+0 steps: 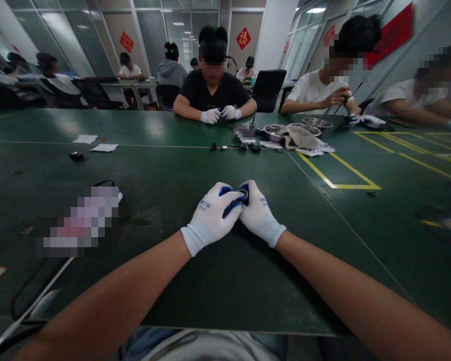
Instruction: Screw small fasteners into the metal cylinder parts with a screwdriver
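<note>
Both hands wear white gloves with blue palms and meet over the green table [195,296], at the middle of the head view. My left hand [215,215] is closed, its fingers wrapped around a small dark object with a ring-like rim [243,194]. Against it from the right, my right hand [258,213] is closed on the same object. The fingers cover most of this object, so its full shape cannot be made out.
A blurred-out device [82,218] with cables lies at the left. Small dark parts [243,147], metal bowls [273,131] and a cloth [300,138] sit further back. Across the table a person in black [212,85] works; others sit at the right.
</note>
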A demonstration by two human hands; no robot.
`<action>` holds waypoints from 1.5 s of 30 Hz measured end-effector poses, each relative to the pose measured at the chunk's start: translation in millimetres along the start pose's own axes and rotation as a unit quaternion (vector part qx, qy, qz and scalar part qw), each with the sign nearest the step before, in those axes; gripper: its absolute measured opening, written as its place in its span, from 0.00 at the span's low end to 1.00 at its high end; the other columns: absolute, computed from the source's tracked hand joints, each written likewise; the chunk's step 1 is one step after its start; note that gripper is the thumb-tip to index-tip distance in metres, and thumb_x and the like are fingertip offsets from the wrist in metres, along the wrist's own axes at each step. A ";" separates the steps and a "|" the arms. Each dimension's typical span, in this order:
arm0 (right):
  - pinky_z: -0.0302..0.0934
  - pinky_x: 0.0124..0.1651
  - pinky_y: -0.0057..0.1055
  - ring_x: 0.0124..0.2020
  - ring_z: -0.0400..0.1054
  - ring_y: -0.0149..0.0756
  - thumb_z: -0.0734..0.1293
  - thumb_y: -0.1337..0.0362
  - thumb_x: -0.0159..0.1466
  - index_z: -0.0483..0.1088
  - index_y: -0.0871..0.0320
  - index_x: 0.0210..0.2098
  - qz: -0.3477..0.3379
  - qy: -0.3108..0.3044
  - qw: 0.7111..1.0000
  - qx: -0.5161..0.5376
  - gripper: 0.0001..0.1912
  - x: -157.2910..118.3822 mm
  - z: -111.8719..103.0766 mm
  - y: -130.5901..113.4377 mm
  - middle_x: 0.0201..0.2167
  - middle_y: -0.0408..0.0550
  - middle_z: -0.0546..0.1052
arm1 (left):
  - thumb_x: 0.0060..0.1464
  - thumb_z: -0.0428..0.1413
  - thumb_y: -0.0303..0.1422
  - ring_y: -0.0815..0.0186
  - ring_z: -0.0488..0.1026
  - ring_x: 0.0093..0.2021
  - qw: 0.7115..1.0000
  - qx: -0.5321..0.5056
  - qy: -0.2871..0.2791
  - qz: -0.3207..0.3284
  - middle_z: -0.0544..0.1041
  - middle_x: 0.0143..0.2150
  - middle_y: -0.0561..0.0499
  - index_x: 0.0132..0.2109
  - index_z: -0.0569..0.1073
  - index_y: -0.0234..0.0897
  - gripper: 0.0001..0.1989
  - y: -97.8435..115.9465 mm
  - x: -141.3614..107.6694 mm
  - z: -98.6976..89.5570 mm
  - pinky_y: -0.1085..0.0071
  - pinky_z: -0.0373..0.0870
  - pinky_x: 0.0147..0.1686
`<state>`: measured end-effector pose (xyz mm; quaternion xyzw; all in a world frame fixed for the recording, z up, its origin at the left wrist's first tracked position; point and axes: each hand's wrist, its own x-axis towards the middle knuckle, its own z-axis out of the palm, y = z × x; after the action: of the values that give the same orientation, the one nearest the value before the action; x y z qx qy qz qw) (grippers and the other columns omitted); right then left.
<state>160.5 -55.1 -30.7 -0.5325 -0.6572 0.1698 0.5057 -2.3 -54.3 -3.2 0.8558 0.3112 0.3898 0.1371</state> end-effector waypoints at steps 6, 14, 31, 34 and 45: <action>0.61 0.34 0.37 0.31 0.65 0.39 0.64 0.62 0.60 0.62 0.52 0.35 -0.007 -0.009 1.000 -0.006 0.05 0.3 -2.6 -0.6 0.29 0.44 0.70 | 0.66 0.56 0.32 0.57 0.76 0.49 1.000 0.009 0.003 0.003 0.74 0.50 0.43 0.54 0.78 0.37 0.13 1.3 0.2 -0.3 0.57 0.79 0.51; 0.66 0.43 0.41 0.39 0.67 0.42 0.63 0.70 0.58 0.67 0.53 0.42 -0.063 0.003 0.998 -0.019 0.12 -1.0 -2.5 2.9 0.41 0.50 0.70 | 0.66 0.57 0.32 0.56 0.75 0.50 1.000 0.019 0.004 -0.015 0.73 0.51 0.43 0.55 0.78 0.38 0.13 1.4 -0.7 2.4 0.55 0.78 0.51; 0.63 0.31 0.35 0.27 0.67 0.37 0.65 0.65 0.59 0.64 0.53 0.35 -0.016 -0.034 0.999 0.012 0.05 0.3 -10.1 -15.7 0.26 0.42 0.72 | 0.66 0.56 0.32 0.57 0.76 0.50 1.000 -0.007 0.000 0.016 0.74 0.51 0.43 0.55 0.77 0.38 0.13 3.0 -1.3 -0.8 0.57 0.78 0.52; 0.70 0.39 0.41 0.33 0.72 0.41 0.66 0.66 0.59 0.65 0.54 0.40 -0.044 -0.011 0.999 0.022 0.09 -0.8 -8.6 -10.1 0.33 0.46 0.76 | 0.63 0.59 0.32 0.55 0.76 0.55 0.999 -0.032 0.027 -0.005 0.73 0.55 0.42 0.62 0.71 0.38 0.21 2.0 -1.2 1.3 0.54 0.77 0.57; 0.67 0.63 0.61 0.60 0.69 0.54 0.69 0.68 0.61 0.43 0.50 0.74 -0.166 -0.029 0.986 0.014 0.47 -10.5 -3.2 -4.0 0.62 0.62 0.66 | 0.56 0.64 0.29 0.54 0.76 0.57 0.987 -0.106 0.055 -0.108 0.74 0.55 0.44 0.54 0.73 0.39 0.19 -4.8 2.7 3.5 0.49 0.76 0.60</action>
<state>160.3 -66.8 -31.3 -0.4033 -0.7487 0.1081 0.5150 -0.4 -48.8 -6.2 0.7754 0.3658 0.4494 0.2508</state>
